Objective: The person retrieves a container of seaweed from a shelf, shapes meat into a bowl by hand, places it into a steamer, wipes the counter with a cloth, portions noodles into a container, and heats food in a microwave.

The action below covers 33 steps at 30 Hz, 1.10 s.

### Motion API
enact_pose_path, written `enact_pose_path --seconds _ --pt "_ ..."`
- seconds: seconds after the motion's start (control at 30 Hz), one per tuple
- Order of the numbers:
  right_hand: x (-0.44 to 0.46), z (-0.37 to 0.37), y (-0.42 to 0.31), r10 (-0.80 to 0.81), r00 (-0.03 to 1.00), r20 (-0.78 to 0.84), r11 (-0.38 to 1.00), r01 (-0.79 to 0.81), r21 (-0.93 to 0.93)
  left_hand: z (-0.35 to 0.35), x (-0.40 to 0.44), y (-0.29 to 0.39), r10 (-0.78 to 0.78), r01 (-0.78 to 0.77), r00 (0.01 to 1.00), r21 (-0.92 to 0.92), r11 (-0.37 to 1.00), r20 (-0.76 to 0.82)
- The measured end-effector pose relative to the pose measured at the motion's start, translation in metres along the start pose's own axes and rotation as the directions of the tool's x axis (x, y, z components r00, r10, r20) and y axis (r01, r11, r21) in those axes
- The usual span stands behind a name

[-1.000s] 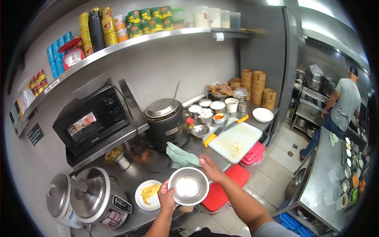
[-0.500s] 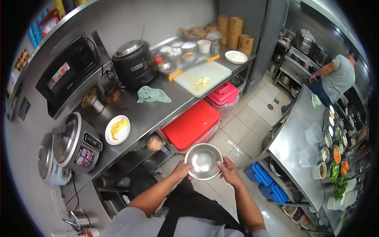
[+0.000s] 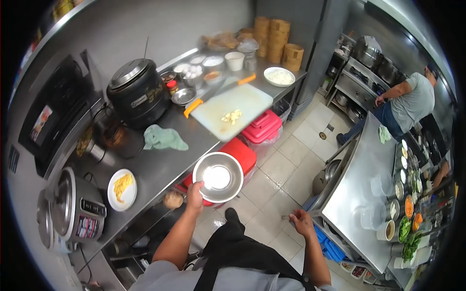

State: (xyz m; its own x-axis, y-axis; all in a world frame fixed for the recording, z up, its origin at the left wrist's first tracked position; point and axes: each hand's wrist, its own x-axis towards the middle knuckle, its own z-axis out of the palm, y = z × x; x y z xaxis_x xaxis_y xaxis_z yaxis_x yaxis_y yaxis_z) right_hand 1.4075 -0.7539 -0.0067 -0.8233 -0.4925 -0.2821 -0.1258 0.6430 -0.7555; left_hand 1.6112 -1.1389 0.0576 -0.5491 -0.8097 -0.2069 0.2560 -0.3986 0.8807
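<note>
A round metal bowl, with nothing in it but bright glare, is held over the floor beside the counter. My left hand grips its lower left rim. Apart from the bowl, my right hand hangs over the floor near the right-hand table, its fingers curled; whether anything is in them is too small to tell. Beyond the bowl lie a green cloth and a white cutting board with chopped pale pieces. A white plate with yellow food sits on the counter at the left.
A black soup pot and a rice cooker stand on the counter. Red lidded bins are below it. At the right is a steel table with food containers. Another person stands near the stove.
The cloth has left my right hand and lies on the counter. My right hand, on the bowl's rim half a second ago, has let go and moved right. The bowl has moved up and left since then.
</note>
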Motion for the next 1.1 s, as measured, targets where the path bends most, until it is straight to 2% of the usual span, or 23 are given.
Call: enact_pose_path --seconds 0.07,0.13,0.23,0.27,0.33,0.37,0.43,0.47,0.5,0.53,0.57,0.6,0.63,0.67,0.7,0.73,0.77,0.83,0.93,0.97,1.0,1.07,1.1 --pt "0.006 -0.001 -0.001 0.055 0.995 -0.088 0.999 -0.054 0.008 -0.024 0.047 -0.016 -0.016 0.016 1.000 0.092 0.996 -0.004" --pt "0.035 -0.003 -0.025 0.078 0.992 -0.101 0.996 -0.074 0.045 -0.019 0.090 -0.006 0.011 -0.008 0.995 0.029 1.000 -0.095" --pt "0.097 -0.005 -0.075 -0.108 0.951 -0.290 0.994 0.103 -0.033 -0.026 0.143 0.024 0.073 -0.056 0.984 0.107 0.993 -0.165" --pt "0.121 -0.002 -0.093 -0.108 0.953 -0.282 0.994 0.104 -0.028 -0.031 0.154 0.030 0.076 -0.057 0.982 0.113 0.992 -0.172" --pt "0.179 0.001 -0.134 -0.222 0.914 -0.339 0.956 0.273 0.110 -0.039 0.178 0.037 0.046 -0.028 0.956 0.068 0.997 -0.291" --pt "0.205 0.002 -0.160 -0.233 0.907 -0.350 0.951 0.288 0.112 -0.050 0.196 0.025 0.066 -0.049 0.895 0.051 0.997 -0.441" --pt "0.257 -0.002 -0.221 -0.349 0.869 -0.350 0.886 0.428 0.177 -0.067 0.213 0.021 0.046 -0.066 0.851 -0.019 0.998 -0.522" --pt "0.287 -0.004 -0.248 -0.383 0.871 -0.306 0.872 0.450 0.190 -0.056 0.212 0.028 0.054 -0.085 0.791 -0.021 0.996 -0.610" --pt "0.327 0.001 -0.265 -0.543 0.765 -0.346 0.768 0.619 0.162 -0.065 0.221 0.018 0.076 -0.109 0.785 -0.018 0.994 -0.615" --pt "0.365 0.000 -0.290 -0.704 0.618 -0.350 0.661 0.750 -0.008 -0.084 0.225 0.009 0.096 -0.132 0.775 -0.010 0.991 -0.624" --pt "0.391 -0.002 -0.325 -0.643 0.718 -0.267 0.713 0.688 0.134 -0.103 0.228 -0.002 0.043 -0.146 0.788 -0.119 0.982 -0.614" --pt "0.433 0.006 -0.350 -0.665 0.701 -0.257 0.677 0.711 0.189 -0.114 0.233 -0.011 -0.001 -0.164 0.802 -0.223 0.961 -0.598" --pt "0.466 0.006 -0.384 -0.674 0.707 -0.215 0.692 0.705 0.152 -0.115 0.234 -0.016 0.048 -0.187 0.767 -0.152 0.971 -0.640" --pt "0.517 0.015 -0.404 -0.723 0.652 -0.230 0.653 0.753 0.080 -0.115 0.232 -0.014 0.101 -0.201 0.727 -0.070 0.977 -0.680" --pt "0.566 0.029 -0.420 -0.761 0.603 -0.239 0.618 0.786 0.016 -0.106 0.232 -0.014 0.128 -0.252 0.618 -0.042 0.967 -0.776" --pt "0.603 0.038 -0.443 -0.769 0.592 -0.240 0.610 0.792 -0.001 -0.096 0.238 -0.014 0.156 -0.305 0.497 -0.003 0.952 -0.854" --pt "0.641 0.046 -0.465 -0.750 0.634 -0.188 0.655 0.751 -0.081 -0.090 0.239 -0.007 0.187 -0.314 0.479 0.032 0.949 -0.857" --pt "0.712 0.077 -0.490 -0.696 0.658 -0.287 0.717 0.659 -0.229 -0.079 0.234 -0.003 0.161 -0.101 0.487 0.128 0.987 -0.859" --pt "0.795 0.114 -0.492 -0.679 0.730 -0.080 0.721 0.644 -0.255 -0.093 0.233 -0.012 0.229 -0.026 0.399 0.239 0.971 -0.888" --pt "0.808 0.123 -0.490 -0.616 0.788 -0.002 0.754 0.589 -0.290 -0.132 0.231 -0.036 0.310 -0.061 0.286 0.306 0.950 -0.907" --pt "0.819 0.131 -0.489 -0.544 0.836 0.071 0.775 0.533 -0.340 -0.124 0.228 -0.036 0.294 -0.050 0.264 0.292 0.955 -0.918" --pt "0.821 0.137 -0.492 -0.555 0.830 0.059 0.752 0.531 -0.391 -0.096 0.234 -0.028 0.375 -0.050 0.243 0.375 0.926 -0.894" --pt "0.814 0.134 -0.496 -0.587 0.809 0.035 0.732 0.549 -0.403 -0.097 0.232 -0.033 0.354 -0.038 0.229 0.355 0.934 -0.907"
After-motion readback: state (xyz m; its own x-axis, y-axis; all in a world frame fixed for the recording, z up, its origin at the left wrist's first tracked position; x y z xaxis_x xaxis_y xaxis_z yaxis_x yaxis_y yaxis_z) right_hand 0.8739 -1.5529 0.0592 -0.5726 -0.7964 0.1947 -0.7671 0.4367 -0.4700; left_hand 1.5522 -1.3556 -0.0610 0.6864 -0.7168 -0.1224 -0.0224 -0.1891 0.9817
